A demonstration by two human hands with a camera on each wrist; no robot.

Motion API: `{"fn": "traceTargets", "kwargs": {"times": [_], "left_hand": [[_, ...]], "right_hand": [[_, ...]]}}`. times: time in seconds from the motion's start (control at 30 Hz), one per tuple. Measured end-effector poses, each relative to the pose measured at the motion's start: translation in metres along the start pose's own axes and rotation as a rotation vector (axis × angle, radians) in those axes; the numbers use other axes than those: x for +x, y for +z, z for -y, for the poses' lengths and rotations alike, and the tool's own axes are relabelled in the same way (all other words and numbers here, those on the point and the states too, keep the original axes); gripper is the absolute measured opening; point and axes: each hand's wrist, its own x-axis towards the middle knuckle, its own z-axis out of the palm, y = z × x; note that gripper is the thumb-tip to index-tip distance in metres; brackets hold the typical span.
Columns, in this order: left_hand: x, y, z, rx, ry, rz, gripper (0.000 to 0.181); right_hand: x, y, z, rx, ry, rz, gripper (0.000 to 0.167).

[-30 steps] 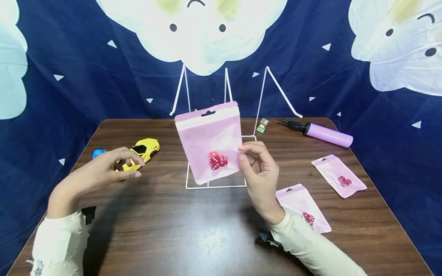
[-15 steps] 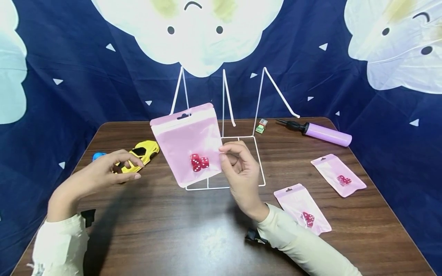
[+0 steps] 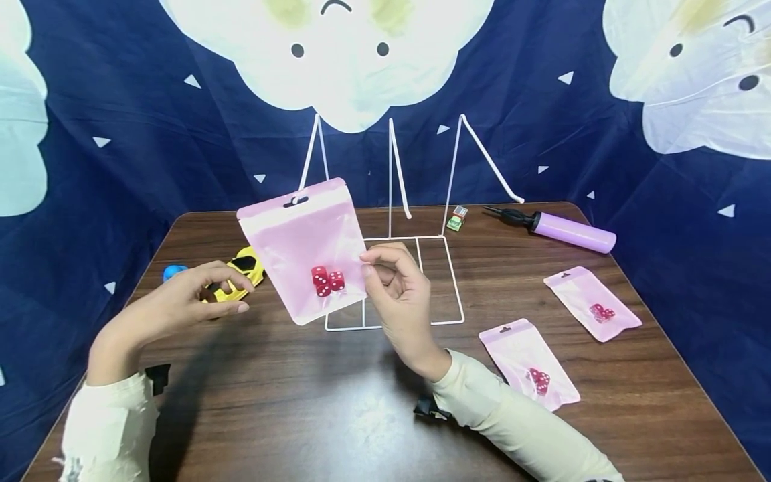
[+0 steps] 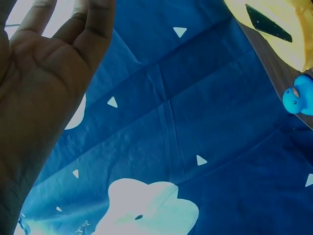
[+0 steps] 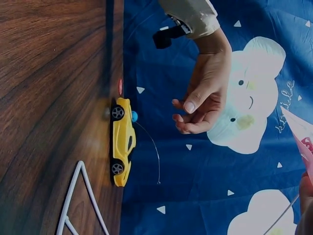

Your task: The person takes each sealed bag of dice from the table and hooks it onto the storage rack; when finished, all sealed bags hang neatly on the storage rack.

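My right hand (image 3: 400, 301) pinches a pink zip pouch (image 3: 298, 234) by its side edge, between thumb and fingers. Red dice (image 3: 323, 281) show through the pouch's lower part, and a hang hole is cut in its top. The pouch is raised and tilted, in front of a white wire display rack (image 3: 454, 281). My left hand (image 3: 181, 294) hovers to the left, fingers loosely bent, holding nothing. A yellow toy car (image 5: 124, 142) lies behind it, partly hidden in the head view. Only a sliver of the pouch shows in the right wrist view.
Two more pink dice pouches (image 3: 530, 361) lie at the right of the wooden table (image 3: 289, 415). Behind them are a purple hand pump (image 3: 572, 232) and a small green toy car (image 3: 456, 219). A blue toy duck (image 4: 299, 98) is at the left edge. The rack's prongs (image 3: 492, 161) stick up and forward.
My right hand has moved left with the pouch, which now tilts slightly more and sits nearer my left hand, uncovering more of the rack. My left hand stays nearly still.
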Motion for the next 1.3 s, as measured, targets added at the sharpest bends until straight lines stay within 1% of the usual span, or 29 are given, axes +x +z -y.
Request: {"fn": "traceTargets", "kwargs": {"times": [0.17,0.23,0.4,0.57,0.77,0.97,1.1,1.3], "left_hand": [[0.001,-0.002,-0.001,-0.004,-0.025,0.005,0.027],[0.001,-0.003,-0.001,-0.006,-0.025,0.004,0.028],[0.002,-0.004,-0.001,-0.010,-0.001,-0.010,0.027],[0.002,-0.003,-0.001,-0.017,-0.010,-0.005,0.025],[0.000,-0.001,0.000,-0.014,-0.009,-0.008,0.025],[-0.001,0.000,0.000,-0.003,-0.028,0.012,0.027],[-0.002,0.000,0.001,0.006,-0.038,0.025,0.028],[-0.003,0.001,0.001,0.010,-0.016,0.019,0.026]], "right_hand": [[0.002,0.000,-0.003,-0.009,-0.007,-0.006,0.021],[0.002,0.000,-0.004,-0.005,0.000,-0.007,0.021],[0.003,0.000,-0.006,-0.005,0.042,-0.016,0.021],[0.004,0.001,-0.008,-0.018,0.076,-0.022,0.021],[0.006,0.000,-0.011,-0.032,0.107,-0.029,0.021],[0.007,-0.002,-0.017,-0.076,0.136,-0.044,0.021],[0.007,-0.003,-0.019,-0.098,0.137,-0.033,0.021],[0.007,-0.008,-0.021,-0.153,0.137,-0.010,0.018]]}}
